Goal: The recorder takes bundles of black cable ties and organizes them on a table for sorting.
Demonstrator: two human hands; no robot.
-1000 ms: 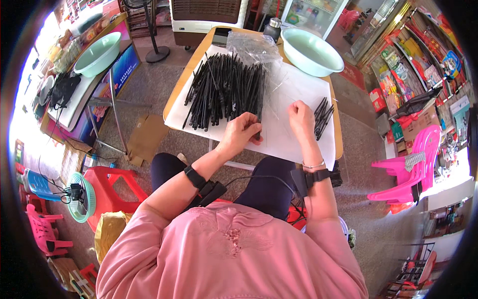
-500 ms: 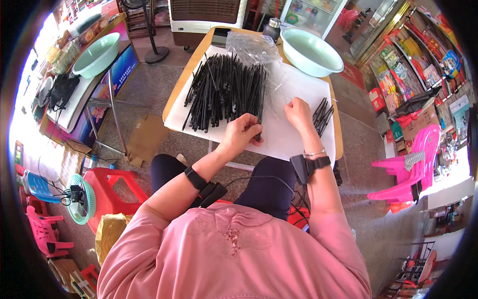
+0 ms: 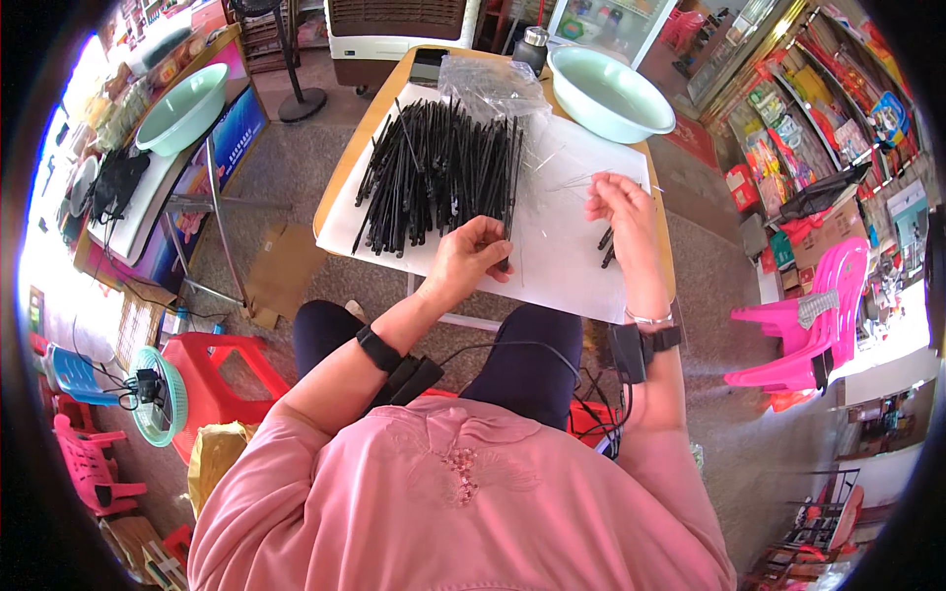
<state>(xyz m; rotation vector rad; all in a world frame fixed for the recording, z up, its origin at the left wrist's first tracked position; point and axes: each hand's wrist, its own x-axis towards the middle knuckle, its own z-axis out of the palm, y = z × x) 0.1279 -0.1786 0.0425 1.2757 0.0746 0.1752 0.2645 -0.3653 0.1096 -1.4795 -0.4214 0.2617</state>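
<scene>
A thick pile of thin black sticks (image 3: 429, 172) lies on a white sheet (image 3: 562, 261) spread over the table. At the pile's near right edge, my left hand (image 3: 467, 258) is closed, thumb against fingers, around the lower end of a black stick (image 3: 505, 264). My right hand (image 3: 623, 209) is raised above the sheet's right side, its fingers curled in a pinch. Thin clear strands (image 3: 557, 184) lie close to those fingertips; whether one is held I cannot make out. Beneath the right hand, a smaller bunch of black sticks (image 3: 607, 246) is mostly covered.
A clear plastic bag (image 3: 493, 84), a phone (image 3: 427, 66), a dark bottle (image 3: 532, 47) and a pale green basin (image 3: 611, 94) occupy the table's far end. A red stool (image 3: 222, 379) stands left, pink chairs (image 3: 813, 325) right. Cables hang near my lap.
My right hand has moved right and turned, now covering much of the small bunch. The left hand stays at the pile's edge. The whole view has shifted slightly.
</scene>
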